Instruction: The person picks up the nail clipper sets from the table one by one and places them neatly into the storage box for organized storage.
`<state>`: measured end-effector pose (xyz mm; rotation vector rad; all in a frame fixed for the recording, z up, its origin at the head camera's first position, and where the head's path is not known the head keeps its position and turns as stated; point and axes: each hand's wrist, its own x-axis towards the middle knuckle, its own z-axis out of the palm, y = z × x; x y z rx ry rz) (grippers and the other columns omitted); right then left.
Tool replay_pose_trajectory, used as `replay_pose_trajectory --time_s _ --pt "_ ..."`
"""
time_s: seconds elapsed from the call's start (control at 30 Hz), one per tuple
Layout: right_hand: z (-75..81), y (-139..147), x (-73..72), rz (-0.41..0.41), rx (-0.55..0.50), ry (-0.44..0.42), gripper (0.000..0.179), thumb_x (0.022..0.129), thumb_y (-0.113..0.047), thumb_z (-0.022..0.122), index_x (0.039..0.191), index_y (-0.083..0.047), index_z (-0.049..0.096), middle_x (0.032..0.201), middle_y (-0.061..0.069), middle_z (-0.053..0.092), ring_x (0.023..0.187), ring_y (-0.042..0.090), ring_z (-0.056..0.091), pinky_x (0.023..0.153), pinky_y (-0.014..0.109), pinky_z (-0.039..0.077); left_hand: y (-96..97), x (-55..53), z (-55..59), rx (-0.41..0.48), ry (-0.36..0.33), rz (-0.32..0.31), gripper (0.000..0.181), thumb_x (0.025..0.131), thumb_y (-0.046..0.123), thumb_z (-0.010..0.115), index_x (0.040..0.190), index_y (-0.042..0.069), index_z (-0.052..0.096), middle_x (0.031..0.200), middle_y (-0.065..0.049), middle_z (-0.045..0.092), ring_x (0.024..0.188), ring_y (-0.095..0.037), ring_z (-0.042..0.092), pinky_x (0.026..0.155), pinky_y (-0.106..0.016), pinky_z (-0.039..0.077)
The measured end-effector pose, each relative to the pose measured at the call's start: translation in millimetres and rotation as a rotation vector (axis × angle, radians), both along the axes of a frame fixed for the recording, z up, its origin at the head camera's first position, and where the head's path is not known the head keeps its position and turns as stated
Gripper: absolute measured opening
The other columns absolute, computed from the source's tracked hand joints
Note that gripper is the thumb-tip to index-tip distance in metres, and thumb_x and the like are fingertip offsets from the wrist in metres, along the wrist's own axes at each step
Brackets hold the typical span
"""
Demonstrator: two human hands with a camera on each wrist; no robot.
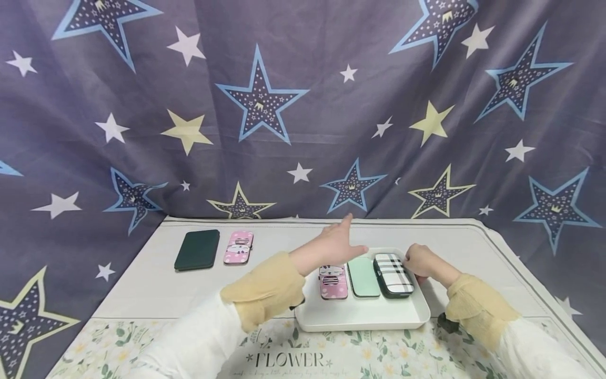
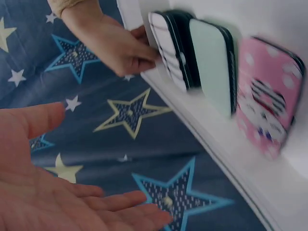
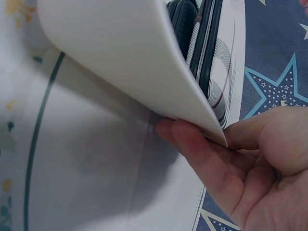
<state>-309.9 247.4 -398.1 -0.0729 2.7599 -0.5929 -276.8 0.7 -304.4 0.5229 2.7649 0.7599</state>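
Observation:
A white tray (image 1: 362, 317) carries a pink case with a cat print (image 1: 333, 284), a mint green case (image 1: 364, 278) and a plaid case with dark sides (image 1: 395, 275), side by side. My right hand (image 1: 423, 261) grips the tray's right wall near the far corner; in the right wrist view its thumb (image 3: 245, 134) is on the inner side and curled fingers are outside. Over the tray's far left part, my left hand (image 1: 333, 245) is spread with thumb and fingers apart, holding nothing. The left wrist view shows its open palm (image 2: 43, 192) beside the tray.
On the table's left lie a dark green case (image 1: 197, 250) and another pink cat case (image 1: 238, 247). A star-patterned curtain (image 1: 284, 158) hangs behind the table's far edge. The front of the tablecloth (image 1: 289, 360) has a floral print with lettering.

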Motion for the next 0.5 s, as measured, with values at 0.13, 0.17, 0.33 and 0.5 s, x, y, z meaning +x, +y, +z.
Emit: replay_pose_trajectory --time_s 0.13,0.17,0.33,0.5 --pt "-0.1 -1.6 0.3 -0.008 0.004 -0.005 0.029 0.094 -0.007 0.047 0.103 0.018 0.060 0.067 0.011 0.063 0.050 0.015 0.063 0.049 0.025 0.054 -23.8 1.3 -0.4 0.003 0.182 -0.002 0.089 0.088 0.055 0.057 0.152 0.013 0.013 0.153 -0.017 0.026 0.142 -0.035 0.020 0.115 -0.049 0.019" --pt "0.0 -2.0 0.6 -0.010 0.006 -0.006 0.029 0.094 -0.007 0.047 0.103 0.018 0.060 0.066 0.011 0.063 0.051 0.014 0.063 0.049 0.025 0.054 -29.1 1.5 -1.4 -0.010 0.235 0.003 0.089 0.087 0.056 0.057 0.152 0.014 0.014 0.153 -0.017 0.026 0.142 -0.036 0.020 0.115 -0.050 0.018" --pt "-0.1 -3.1 1.6 -0.020 0.017 -0.012 0.030 0.095 -0.008 0.047 0.104 0.017 0.060 0.065 0.010 0.062 0.051 0.014 0.063 0.049 0.024 0.054 -53.3 -1.8 -8.7 -0.167 0.471 0.069 0.085 0.086 0.061 0.055 0.152 0.022 0.017 0.154 -0.016 0.024 0.142 -0.038 0.016 0.114 -0.055 0.016" --pt "1.1 -1.8 2.5 -0.011 0.009 -0.002 0.030 0.095 -0.008 0.047 0.102 0.018 0.060 0.066 0.011 0.063 0.051 0.015 0.063 0.049 0.025 0.054 -77.5 -11.2 -17.9 -0.249 0.583 0.121 0.083 0.087 0.061 0.053 0.152 0.024 0.018 0.156 -0.016 0.018 0.144 -0.037 0.006 0.115 -0.055 0.010"
